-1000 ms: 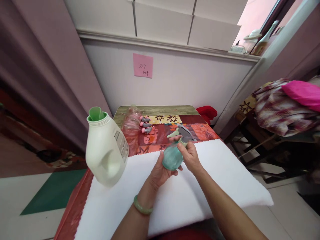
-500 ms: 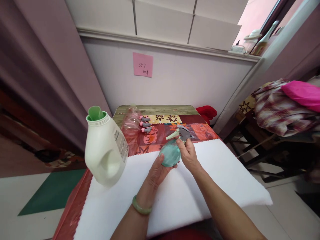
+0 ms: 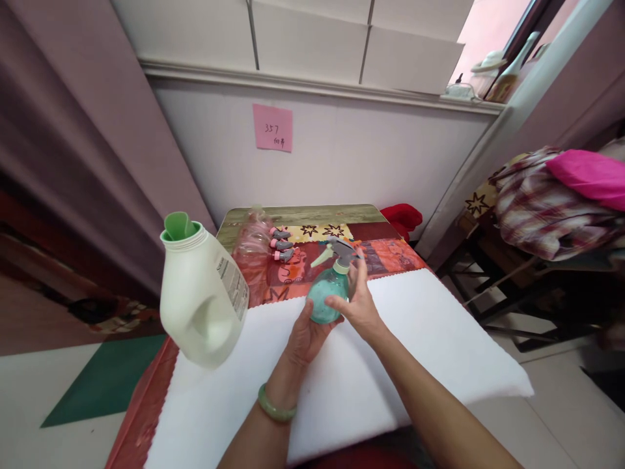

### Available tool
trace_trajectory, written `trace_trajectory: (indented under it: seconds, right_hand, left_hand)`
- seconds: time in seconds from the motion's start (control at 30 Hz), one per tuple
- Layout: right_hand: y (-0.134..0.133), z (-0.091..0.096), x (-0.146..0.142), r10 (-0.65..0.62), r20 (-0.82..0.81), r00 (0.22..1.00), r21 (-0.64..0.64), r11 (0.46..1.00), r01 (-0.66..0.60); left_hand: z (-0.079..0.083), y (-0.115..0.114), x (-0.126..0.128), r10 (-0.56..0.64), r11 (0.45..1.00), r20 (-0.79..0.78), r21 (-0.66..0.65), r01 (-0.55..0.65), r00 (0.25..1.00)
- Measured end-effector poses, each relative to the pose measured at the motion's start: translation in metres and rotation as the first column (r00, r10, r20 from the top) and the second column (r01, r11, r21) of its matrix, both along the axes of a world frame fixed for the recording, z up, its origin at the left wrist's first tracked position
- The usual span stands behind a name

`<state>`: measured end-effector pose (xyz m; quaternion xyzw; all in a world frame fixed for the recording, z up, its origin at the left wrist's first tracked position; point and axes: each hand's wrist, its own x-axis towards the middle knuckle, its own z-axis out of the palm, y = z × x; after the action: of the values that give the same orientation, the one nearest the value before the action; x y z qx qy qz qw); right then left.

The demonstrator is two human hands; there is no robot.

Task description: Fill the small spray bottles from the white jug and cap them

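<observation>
A small teal spray bottle (image 3: 329, 292) with a grey and pale green trigger head stands nearly upright above the white foam sheet (image 3: 415, 352). My left hand (image 3: 306, 337) cups its base from below, fingers curled round it. My right hand (image 3: 357, 301) holds the bottle's right side, thumb across the body and fingers up by the neck. A jade bangle sits on my left wrist.
A large white detergent jug (image 3: 200, 298) with a green open spout stands at the table's left corner. Clear pink-capped spray bottles (image 3: 266, 242) lie on the patterned cloth behind. A pile of clothes (image 3: 556, 195) on a chair is at the right, a wall straight ahead.
The spray bottle has been turned from tilted to nearly upright, its trigger head now on top. My right hand slid from the neck to the bottle's side.
</observation>
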<state>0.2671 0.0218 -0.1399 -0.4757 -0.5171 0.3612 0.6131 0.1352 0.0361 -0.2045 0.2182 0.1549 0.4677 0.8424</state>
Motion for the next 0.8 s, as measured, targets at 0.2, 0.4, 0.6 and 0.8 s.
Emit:
trace_trajectory:
  seconds: [0.2, 0.4, 0.6, 0.8]
  right_hand:
    - [-0.016, -0.013, -0.004, -0.016, 0.151, 0.988, -0.170, 0.984, 0.042]
    - [-0.019, -0.004, -0.004, -0.120, 0.335, 0.935, -0.209, 0.958, 0.198]
    - [-0.013, -0.013, 0.013, -0.147, 0.236, 0.961, -0.287, 0.934, 0.213]
    - [0.022, -0.032, 0.071, -0.194, 0.074, 0.978, -0.239, 0.949, 0.206]
  left_hand:
    - [0.001, 0.002, 0.000, 0.039, 0.998, 0.010, -0.052, -0.039, 0.999]
    - [0.002, 0.001, 0.001, 0.104, 0.994, -0.116, 0.033, -0.101, 0.988]
    - [0.001, -0.004, 0.011, 0.123, 0.985, -0.287, 0.154, -0.081, 0.950]
    - [-0.013, 0.005, 0.016, 0.131, 0.986, -0.491, 0.152, -0.063, 0.861]
